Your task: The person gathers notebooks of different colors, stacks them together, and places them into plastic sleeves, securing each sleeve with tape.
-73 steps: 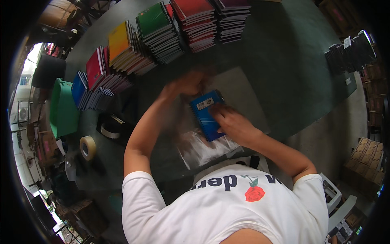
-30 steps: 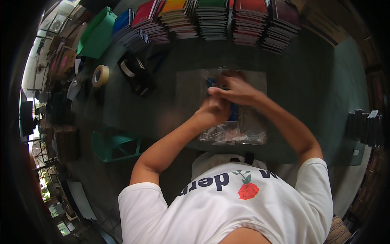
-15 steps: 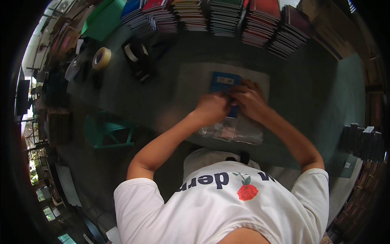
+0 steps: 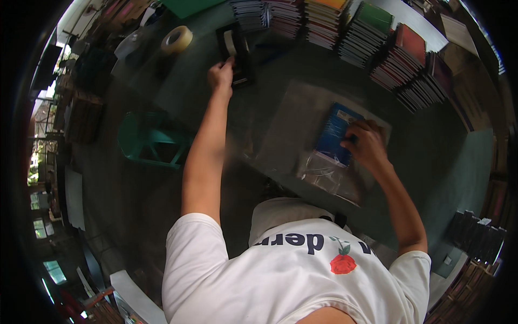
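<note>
My left hand (image 4: 220, 76) is stretched out to the black tape dispenser (image 4: 235, 56) at the far left of the table. Its fingers are closed at the dispenser's side; whether they pinch tape is too small to tell. A blue spiral notebook (image 4: 333, 137) lies in front of me, its near end at a clear plastic bag (image 4: 329, 175). My right hand (image 4: 368, 141) rests over the notebook's right edge, fingers curled and thumb on the cover. Under both is a pale flat sheet (image 4: 286, 127).
Stacks of coloured spiral notebooks (image 4: 367, 35) line the far side, beside a cardboard box (image 4: 467, 92). A tape roll (image 4: 177, 39) stands left of the dispenser. A green plastic stool (image 4: 148, 140) is at the left. Dark bundled items (image 4: 475, 232) sit at the right.
My left hand has left the notebook and reached far left to the tape dispenser. My right hand stays at the notebook. The whole view has turned and shifted.
</note>
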Tool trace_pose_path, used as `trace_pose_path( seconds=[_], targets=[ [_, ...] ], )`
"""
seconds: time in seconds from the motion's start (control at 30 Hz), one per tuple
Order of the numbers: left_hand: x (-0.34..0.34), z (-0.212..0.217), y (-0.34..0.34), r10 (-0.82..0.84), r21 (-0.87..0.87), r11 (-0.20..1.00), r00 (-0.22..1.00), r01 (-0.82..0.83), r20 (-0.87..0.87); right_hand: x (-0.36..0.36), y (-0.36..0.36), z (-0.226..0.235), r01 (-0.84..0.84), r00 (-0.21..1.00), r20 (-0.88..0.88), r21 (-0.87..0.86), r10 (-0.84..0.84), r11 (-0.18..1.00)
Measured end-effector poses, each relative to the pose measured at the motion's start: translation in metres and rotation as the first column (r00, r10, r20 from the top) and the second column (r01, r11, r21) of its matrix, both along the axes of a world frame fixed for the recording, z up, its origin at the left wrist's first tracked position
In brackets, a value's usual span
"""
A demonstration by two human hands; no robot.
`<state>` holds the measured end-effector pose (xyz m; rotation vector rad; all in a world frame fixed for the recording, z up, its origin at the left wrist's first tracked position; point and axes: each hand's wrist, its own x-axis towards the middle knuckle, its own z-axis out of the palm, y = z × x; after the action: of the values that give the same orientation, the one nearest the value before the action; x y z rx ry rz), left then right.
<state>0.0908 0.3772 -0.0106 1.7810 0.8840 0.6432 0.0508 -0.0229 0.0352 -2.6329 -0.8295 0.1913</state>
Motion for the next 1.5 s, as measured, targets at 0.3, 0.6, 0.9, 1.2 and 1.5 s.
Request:
trace_pose_path(
  seconds=[0.3,0.6,0.9,1.2,1.5],
  targets=[
    [-0.048,0.001,-0.008,-0.209,0.332,0.909,0.965,0.251,-0.158,-0.011,-0.009,-0.010,0.142,0.990,-0.006,0.045,-0.142,0.989],
    [-0.025,0.072,-0.190,-0.806,0.072,0.113,0.134,0.991,-0.576,-0.005,-0.015,-0.018,0.197,0.978,-0.081,0.028,-0.195,0.980],
    [-0.006,0.050,-0.219,-0.774,0.177,0.072,0.167,0.982,-0.611,-0.012,-0.024,-0.034,0.333,0.942,-0.148,0.290,-0.301,0.897],
    [-0.054,0.056,-0.205,-0.914,-0.168,0.406,0.404,0.898,-0.049,-0.021,-0.028,-0.019,0.781,0.539,-0.842,0.501,0.001,0.372],
    [-0.056,0.017,-0.205,-0.976,-0.084,0.140,0.152,0.987,0.158,-0.045,0.004,-0.016,0.529,0.828,-0.551,0.708,-0.101,0.469]
  ],
)
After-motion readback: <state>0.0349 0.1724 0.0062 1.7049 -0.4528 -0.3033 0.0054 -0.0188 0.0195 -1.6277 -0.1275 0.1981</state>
